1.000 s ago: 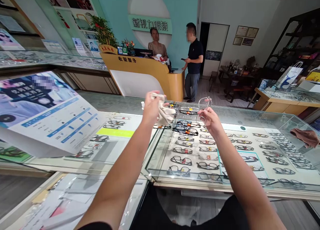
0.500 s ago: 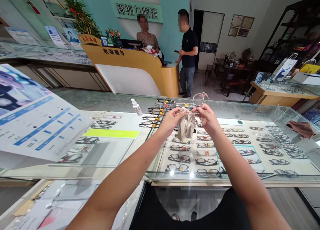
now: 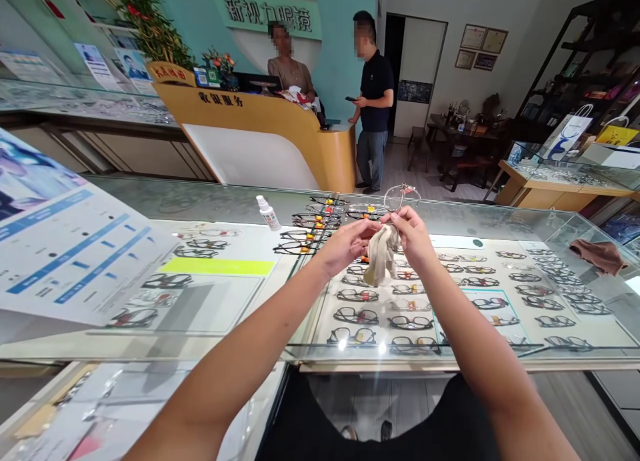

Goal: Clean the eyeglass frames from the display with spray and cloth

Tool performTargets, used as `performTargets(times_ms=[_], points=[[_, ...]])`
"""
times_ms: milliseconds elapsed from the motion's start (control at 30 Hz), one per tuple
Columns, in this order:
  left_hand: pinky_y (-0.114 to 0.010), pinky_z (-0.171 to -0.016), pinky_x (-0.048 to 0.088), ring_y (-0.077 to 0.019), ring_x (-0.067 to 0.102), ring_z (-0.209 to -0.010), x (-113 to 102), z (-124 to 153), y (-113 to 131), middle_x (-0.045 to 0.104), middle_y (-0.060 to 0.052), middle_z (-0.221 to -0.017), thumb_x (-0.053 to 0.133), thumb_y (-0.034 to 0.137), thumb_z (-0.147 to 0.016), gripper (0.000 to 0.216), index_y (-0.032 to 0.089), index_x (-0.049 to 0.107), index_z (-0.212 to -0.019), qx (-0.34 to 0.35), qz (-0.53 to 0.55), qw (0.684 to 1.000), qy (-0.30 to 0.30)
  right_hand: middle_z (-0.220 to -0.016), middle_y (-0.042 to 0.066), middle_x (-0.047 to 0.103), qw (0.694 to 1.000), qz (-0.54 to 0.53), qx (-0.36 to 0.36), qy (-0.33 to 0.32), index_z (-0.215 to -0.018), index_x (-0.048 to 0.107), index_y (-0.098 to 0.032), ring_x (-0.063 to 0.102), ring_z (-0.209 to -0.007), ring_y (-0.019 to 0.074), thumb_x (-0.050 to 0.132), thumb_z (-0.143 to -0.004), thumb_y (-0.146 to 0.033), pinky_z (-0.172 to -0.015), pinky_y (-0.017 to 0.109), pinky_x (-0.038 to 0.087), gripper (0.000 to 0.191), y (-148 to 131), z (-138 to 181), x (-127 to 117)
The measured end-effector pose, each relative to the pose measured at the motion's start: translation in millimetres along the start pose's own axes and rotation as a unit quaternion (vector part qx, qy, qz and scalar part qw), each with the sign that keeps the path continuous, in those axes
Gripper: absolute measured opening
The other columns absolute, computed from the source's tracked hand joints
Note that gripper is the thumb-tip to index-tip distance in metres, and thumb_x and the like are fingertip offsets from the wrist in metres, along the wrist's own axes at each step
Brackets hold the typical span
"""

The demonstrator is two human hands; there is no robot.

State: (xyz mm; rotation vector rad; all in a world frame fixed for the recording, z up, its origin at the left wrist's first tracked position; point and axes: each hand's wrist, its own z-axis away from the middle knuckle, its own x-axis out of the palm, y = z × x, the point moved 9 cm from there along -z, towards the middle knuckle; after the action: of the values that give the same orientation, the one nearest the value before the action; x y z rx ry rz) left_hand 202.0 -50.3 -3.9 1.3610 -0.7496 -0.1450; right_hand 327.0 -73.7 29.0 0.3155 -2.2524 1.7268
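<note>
My right hand (image 3: 414, 237) pinches a thin-framed pair of eyeglasses (image 3: 389, 206) above the glass counter. One round lens with a small red mark stands up past the fingertips; the other is largely hidden behind the cloth and fingers. A beige cleaning cloth (image 3: 381, 259) hangs between my hands, against the lower part of the glasses. My left hand (image 3: 349, 246) has its fingers bent around the cloth's upper left edge. Just beyond my hands, several dark-framed eyeglasses (image 3: 305, 235) with orange tags lie in a row on the countertop.
A white spray bottle (image 3: 269, 213) stands on the glass display counter (image 3: 240, 199). Rows of eyeglasses (image 3: 411, 322) lie beneath the glass. A printed folded card (image 3: 75, 247) rises at left, and a brown cloth (image 3: 597, 255) lies at right. Two people stand by the cashier desk (image 3: 340, 157).
The cloth has shifted right, over the lower lens that showed before. The glasses have turned a little in my right hand. My left fingers have moved closer to the right hand.
</note>
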Motion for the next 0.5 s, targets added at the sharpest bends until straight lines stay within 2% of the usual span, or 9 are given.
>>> performTargets(times_ms=[133, 233, 400, 500], points=[[-0.02, -0.051, 0.044, -0.01, 0.059, -0.056, 0, 2, -4, 0.065, 0.005, -0.074, 0.101, 0.047, -0.053, 0.068, 0.021, 0.058, -0.098, 0.01, -0.019, 1.0, 0.016, -0.085, -0.002, 0.075, 0.999, -0.03, 0.013, -0.021, -0.078, 0.053, -0.026, 0.058, -0.07, 0.0135, 0.088, -0.071, -0.052, -0.067, 0.028, 0.048, 0.044, 5, 4, 9], [-0.02, -0.048, 0.038, -0.0086, 0.053, -0.05, 4, 3, -11, 0.06, 0.006, -0.065, 0.099, 0.054, -0.056, 0.068, 0.02, 0.061, -0.1, -0.017, -0.037, 0.999, 0.002, -0.091, -0.001, 0.076, 0.998, -0.043, 0.03, -0.028, -0.08, 0.051, -0.026, 0.059, -0.07, 0.0142, 0.087, -0.072, -0.054, -0.064, 0.028, 0.048, 0.046, 8, 6, 13], [-0.019, -0.049, 0.032, -0.0052, 0.046, -0.051, 16, 7, -15, 0.056, 0.004, -0.061, 0.099, 0.055, -0.055, 0.058, 0.013, 0.065, -0.078, -0.045, -0.046, 0.996, -0.054, -0.092, -0.002, 0.075, 0.997, -0.054, 0.046, -0.03, -0.08, 0.051, -0.025, 0.055, -0.065, 0.012, 0.089, -0.069, -0.05, -0.058, 0.026, 0.046, 0.046, 10, 8, 16], [-0.019, -0.048, 0.029, -0.0038, 0.042, -0.048, 21, 9, -14, 0.055, 0.005, -0.06, 0.102, 0.046, -0.054, 0.056, 0.013, 0.065, -0.079, -0.038, -0.011, 0.997, -0.068, -0.089, -0.003, 0.073, 0.995, -0.078, 0.049, -0.033, -0.081, 0.051, -0.026, 0.055, -0.063, 0.0113, 0.088, -0.071, -0.048, -0.056, 0.025, 0.047, 0.044, 12, 9, 18]])
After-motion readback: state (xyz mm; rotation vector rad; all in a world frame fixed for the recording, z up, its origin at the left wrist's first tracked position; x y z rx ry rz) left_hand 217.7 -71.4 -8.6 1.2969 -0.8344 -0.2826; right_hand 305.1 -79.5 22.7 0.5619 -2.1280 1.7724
